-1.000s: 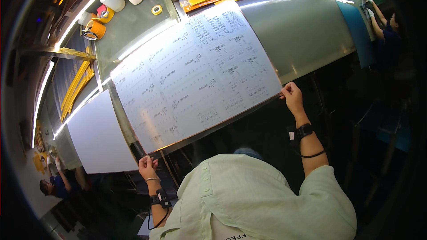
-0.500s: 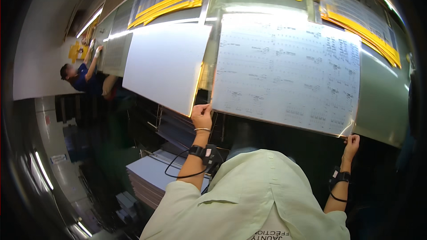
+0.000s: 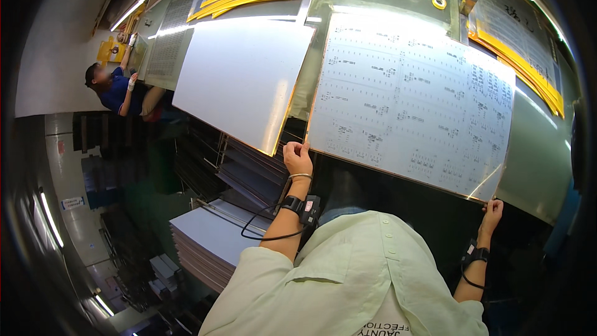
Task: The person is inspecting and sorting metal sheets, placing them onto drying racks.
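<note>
In front of me lies a large white panel printed with rows of small dark marks (image 3: 404,106), copper-coloured along its edges. Its near left corner is pinched between thumb and fingers of my left hand (image 3: 298,158). My right hand (image 3: 491,215) grips the near right corner, fingers closed at the edge. Left of it, a plain white panel (image 3: 236,81) with a copper-coloured edge lies on the worktable, a narrow gap between the two.
Yellow-edged clear sheets (image 3: 249,1) lie at the far left, more yellow-edged sheets (image 3: 519,65) at the right. A tape roll (image 3: 439,2) sits beyond the panel. Stacked panels (image 3: 214,230) stand below left. A co-worker (image 3: 118,90) works at the far left.
The whole view has shifted, so the panels and tables sit farther right. Both my hands stay at the printed panel's corners. The co-worker's arms have moved apart.
</note>
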Motion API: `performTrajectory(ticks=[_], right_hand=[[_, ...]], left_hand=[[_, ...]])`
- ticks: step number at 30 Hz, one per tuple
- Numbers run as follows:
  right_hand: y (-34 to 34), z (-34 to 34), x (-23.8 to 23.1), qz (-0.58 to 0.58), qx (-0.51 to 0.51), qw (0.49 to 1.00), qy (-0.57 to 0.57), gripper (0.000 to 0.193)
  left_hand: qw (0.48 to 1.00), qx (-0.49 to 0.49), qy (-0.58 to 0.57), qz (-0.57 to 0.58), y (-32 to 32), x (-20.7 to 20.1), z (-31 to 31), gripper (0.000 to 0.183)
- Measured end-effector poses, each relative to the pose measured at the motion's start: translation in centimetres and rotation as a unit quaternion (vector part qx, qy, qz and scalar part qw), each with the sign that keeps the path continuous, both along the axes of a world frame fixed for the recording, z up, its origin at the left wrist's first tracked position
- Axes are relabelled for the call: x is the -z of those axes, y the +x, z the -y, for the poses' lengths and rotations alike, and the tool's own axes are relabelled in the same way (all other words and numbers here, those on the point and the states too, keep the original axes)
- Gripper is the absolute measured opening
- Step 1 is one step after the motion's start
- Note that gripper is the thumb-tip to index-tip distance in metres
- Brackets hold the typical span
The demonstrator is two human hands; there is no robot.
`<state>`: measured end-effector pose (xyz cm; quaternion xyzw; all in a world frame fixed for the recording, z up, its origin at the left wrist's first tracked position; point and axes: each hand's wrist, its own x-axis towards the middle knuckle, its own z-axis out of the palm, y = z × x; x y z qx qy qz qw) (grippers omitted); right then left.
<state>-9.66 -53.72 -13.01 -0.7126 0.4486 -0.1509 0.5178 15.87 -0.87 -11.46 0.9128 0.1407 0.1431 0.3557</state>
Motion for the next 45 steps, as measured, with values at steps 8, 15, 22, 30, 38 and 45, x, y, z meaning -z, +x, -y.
performTrajectory(ticks=[8, 15, 22, 30, 38, 45], right_hand=[[-0.3, -0.2, -1.3, -0.007, 0.014, 0.999, -0.036, 0.010], [8.2, -3.5, -6.7, -0.201, -0.175, 0.857, -0.441, 0.057], [25.2, 8.2, -3.2, -0.231, -0.180, 0.797, -0.529, 0.043], [29.8, 8.9, -2.1, -0.302, -0.216, 0.775, -0.512, 0.043], [28.6, 9.4, -0.5, -0.189, -0.159, 0.807, -0.537, 0.043], [26.4, 8.1, -2.6, -0.273, -0.168, 0.782, -0.534, 0.047]], left_hand=[[0.940, 0.001, -0.298, -0.165, 0.4, 0.7, 0.8, 0.024], [0.898, -0.008, -0.385, -0.215, -1.9, 1.9, -4.6, 0.020], [0.934, 0.269, 0.236, -0.009, 3.5, -5.5, -0.2, 0.047], [0.858, 0.394, 0.329, 0.006, 17.4, -4.0, 7.6, 0.055], [0.922, 0.259, 0.288, 0.015, 27.0, 0.2, 14.4, 0.058], [0.862, 0.303, 0.404, 0.045, 27.7, -0.4, 16.2, 0.058]])
